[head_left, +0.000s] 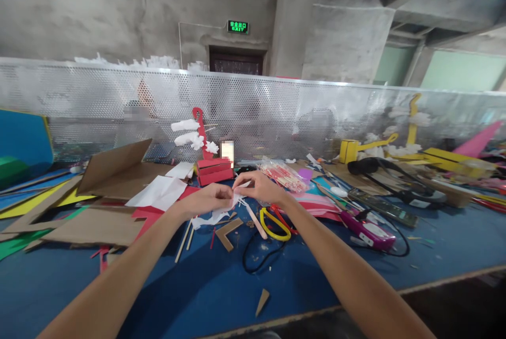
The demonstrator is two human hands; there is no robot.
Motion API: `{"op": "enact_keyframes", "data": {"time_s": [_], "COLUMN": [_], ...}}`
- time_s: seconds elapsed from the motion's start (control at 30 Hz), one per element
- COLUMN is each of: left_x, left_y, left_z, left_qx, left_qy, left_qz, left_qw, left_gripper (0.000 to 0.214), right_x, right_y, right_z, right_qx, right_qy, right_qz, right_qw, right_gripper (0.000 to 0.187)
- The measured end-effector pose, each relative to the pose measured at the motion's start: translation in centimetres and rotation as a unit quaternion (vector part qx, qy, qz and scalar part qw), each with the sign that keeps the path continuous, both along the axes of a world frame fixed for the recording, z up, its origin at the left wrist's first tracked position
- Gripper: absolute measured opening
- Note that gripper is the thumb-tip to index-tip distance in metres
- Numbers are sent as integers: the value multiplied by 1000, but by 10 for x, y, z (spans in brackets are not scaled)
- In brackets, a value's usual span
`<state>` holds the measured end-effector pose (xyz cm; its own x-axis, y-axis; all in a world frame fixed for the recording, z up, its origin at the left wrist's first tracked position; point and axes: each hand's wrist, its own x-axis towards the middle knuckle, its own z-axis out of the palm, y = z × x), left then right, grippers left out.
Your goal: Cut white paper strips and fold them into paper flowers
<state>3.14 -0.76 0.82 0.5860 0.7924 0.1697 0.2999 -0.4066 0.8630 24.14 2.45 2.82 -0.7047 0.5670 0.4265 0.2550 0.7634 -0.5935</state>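
My left hand [211,197] and my right hand [256,187] meet over the middle of the table, fingertips pinched together on a small piece of thin white paper [236,200]. Just beneath them lies a torn strip of white paper [211,219]. A slim pale pink tool [257,223] and a yellow-handled pair of scissors [276,233] rest to the right below my right hand. Behind my hands stands a red cardboard box [213,172] with a red upright [201,131] bearing white paper tufts. The fingers partly hide the piece they hold.
Brown cardboard sheets [90,223] and white paper [158,193] spread to the left. A bag of sticks [282,175], a purple hot glue gun [367,231] with a black cord, and black head straps [395,178] lie to the right. A perforated metal screen [276,112] runs behind.
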Motion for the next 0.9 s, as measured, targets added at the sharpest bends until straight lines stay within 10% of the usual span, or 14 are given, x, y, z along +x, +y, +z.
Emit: {"op": "enact_keyframes", "data": {"time_s": [0.9], "left_x": [18], "left_y": [-2], "left_z": [1], "left_qx": [109], "left_qy": [-144], "left_qz": [51], "left_qw": [982], "left_gripper": [22], "right_x": [-2], "right_y": [5], "right_z": [-3], "right_qx": [-130], "right_qy": [141], "right_qz": [-26], "right_qw": [981], "right_gripper": [20]}}
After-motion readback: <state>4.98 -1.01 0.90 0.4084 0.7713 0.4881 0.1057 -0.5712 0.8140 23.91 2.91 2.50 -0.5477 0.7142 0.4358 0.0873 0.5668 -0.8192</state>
